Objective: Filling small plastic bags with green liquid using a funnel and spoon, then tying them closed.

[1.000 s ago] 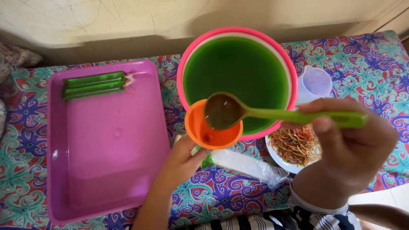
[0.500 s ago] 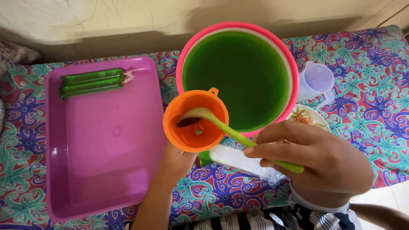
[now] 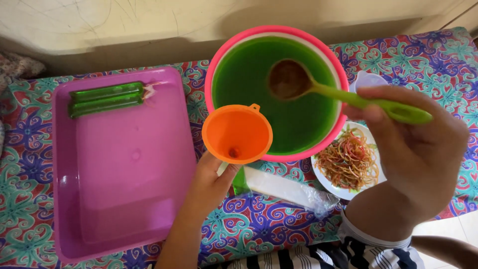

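Surface: a cloth [image 3: 438, 60] printed in swirling red, teal and purple, backed by a plain pale wall [image 3: 124, 25] along the top.

Right hand [image 3: 418, 154]: closed around the handle of a ladle [image 3: 343, 94], thumb on top. Ladle is smooth lime-green plastic; its long axis runs from the hand toward about 10 o'clock, ending in a round cup that looks brownish and sits low over or in the liquid. Cannot tell whether it touches the surface.

Left hand [image 3: 211, 184]: fingers wrapped narrow around the neck of a funnel [image 3: 237, 133]. The funnel is glossy orange plastic, a wide cone with a small tab on its rim, mouth up, nearly empty with a dark spot at the throat. Below the grip, a slim clear bag [image 3: 284, 188] with a little green at its top trails off toward 4 o'clock, crinkled and flat.

Key relation: the ladle cup lies at about 1 o'clock from the funnel, near but apart; the funnel's rim overlaps the bowl's near edge. The left hand is the nearer one to the funnel, and the right hand carries the liquid.

Outward: a bowl [image 3: 219, 65], pink rim, round, full of opaque green liquid. At 3 o'clock of the funnel, a white plate [image 3: 323, 182] of tangled coloured rubber bands. At 9 o'clock, a rectangular magenta tray [image 3: 124, 199], smooth and wet-looking, with two filled green tubes [image 3: 105, 98] lying side by side at its far end.
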